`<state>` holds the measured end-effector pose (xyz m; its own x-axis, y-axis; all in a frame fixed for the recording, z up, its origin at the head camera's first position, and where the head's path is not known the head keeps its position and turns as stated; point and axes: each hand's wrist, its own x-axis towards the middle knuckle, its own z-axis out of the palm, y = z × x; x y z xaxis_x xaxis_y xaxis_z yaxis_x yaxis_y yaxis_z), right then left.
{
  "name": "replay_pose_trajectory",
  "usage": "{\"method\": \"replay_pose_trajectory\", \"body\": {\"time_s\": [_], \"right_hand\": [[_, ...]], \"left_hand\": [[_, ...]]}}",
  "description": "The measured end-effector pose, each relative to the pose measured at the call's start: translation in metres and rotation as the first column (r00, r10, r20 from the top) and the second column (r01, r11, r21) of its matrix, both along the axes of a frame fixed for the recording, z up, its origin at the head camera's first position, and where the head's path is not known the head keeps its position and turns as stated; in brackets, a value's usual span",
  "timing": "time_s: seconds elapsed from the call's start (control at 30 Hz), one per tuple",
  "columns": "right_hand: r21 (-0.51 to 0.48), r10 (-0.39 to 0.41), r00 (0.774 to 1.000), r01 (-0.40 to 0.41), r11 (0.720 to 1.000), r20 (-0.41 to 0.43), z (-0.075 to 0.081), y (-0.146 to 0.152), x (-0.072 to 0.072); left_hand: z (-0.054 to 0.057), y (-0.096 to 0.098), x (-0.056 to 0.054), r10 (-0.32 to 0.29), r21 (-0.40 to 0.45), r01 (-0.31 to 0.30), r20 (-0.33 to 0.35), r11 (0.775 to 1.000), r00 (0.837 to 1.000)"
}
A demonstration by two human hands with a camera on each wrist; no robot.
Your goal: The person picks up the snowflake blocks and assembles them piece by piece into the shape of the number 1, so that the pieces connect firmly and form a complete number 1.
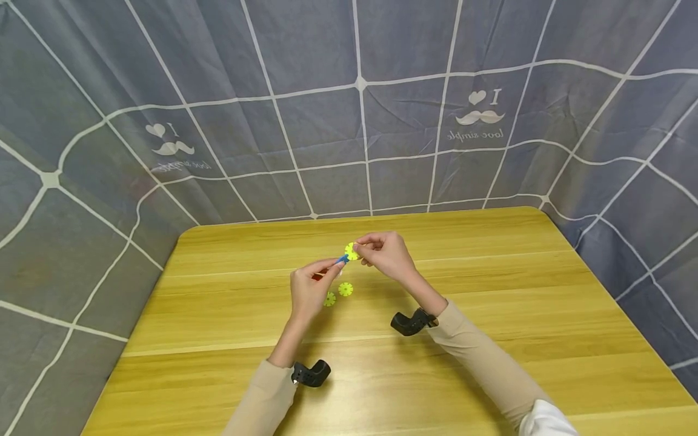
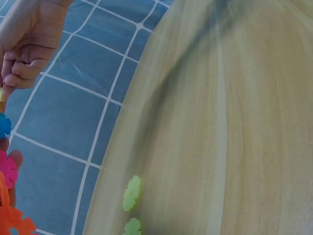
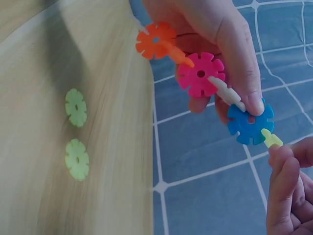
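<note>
In the head view, the left hand pinches a flat, notched blue plastic disc and covers most of what hangs from it, while the right hand pinches a bright yellow notched plastic disc right against it, above the table. Two yellow-green notched plastic discs lie below on the wood-grain table, the nearer one partly behind the left hand; a grey fabric curtain with white grid lines surrounds the table, and black wrist cameras sit at the sleeve cuffs. In the left wrist view, the frame's edge cuts off the joined discs and much of both hands, with the two loose discs resting near the table's edge. In the right wrist view, the left thumb presses the blue disc, joined through a white notched piece to a pink notched plastic disc and then orange notched plastic pieces; the yellow disc, edge-on between the right hand's fingertips, meets the blue rim (how deeply, I cannot tell).
</note>
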<state>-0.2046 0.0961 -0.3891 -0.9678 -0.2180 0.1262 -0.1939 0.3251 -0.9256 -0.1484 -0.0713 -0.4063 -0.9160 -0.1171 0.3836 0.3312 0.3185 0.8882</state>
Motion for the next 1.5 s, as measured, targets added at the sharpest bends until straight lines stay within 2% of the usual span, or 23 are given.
{"method": "replay_pose_trajectory", "body": {"time_s": [0.5, 0.73, 1.1, 1.5], "right_hand": [[-0.055, 0.004, 0.997, 0.001, 0.998, 0.080, 0.0008, -0.0002, -0.0007], [-0.078, 0.025, 0.995, -0.018, 0.997, 0.096, -0.0005, -0.0013, -0.0009], [-0.096, 0.039, 0.986, -0.024, 0.995, 0.163, -0.0016, -0.0022, -0.0048], [-0.108, 0.068, 0.986, -0.052, 0.993, 0.155, -0.0056, -0.0039, -0.0070]], "left_hand": [[-0.0047, 0.0041, -0.0003, -0.015, 0.064, 0.017, -0.033, 0.998, 0.999], [-0.0045, 0.0042, -0.0004, -0.017, 0.046, 0.020, -0.063, 0.999, 0.998], [0.0015, -0.0005, -0.0005, -0.019, 0.014, 0.018, 0.014, 1.000, 1.000], [0.0039, -0.0032, -0.0008, 0.005, 0.002, -0.006, 0.028, 1.000, 1.000]]}}
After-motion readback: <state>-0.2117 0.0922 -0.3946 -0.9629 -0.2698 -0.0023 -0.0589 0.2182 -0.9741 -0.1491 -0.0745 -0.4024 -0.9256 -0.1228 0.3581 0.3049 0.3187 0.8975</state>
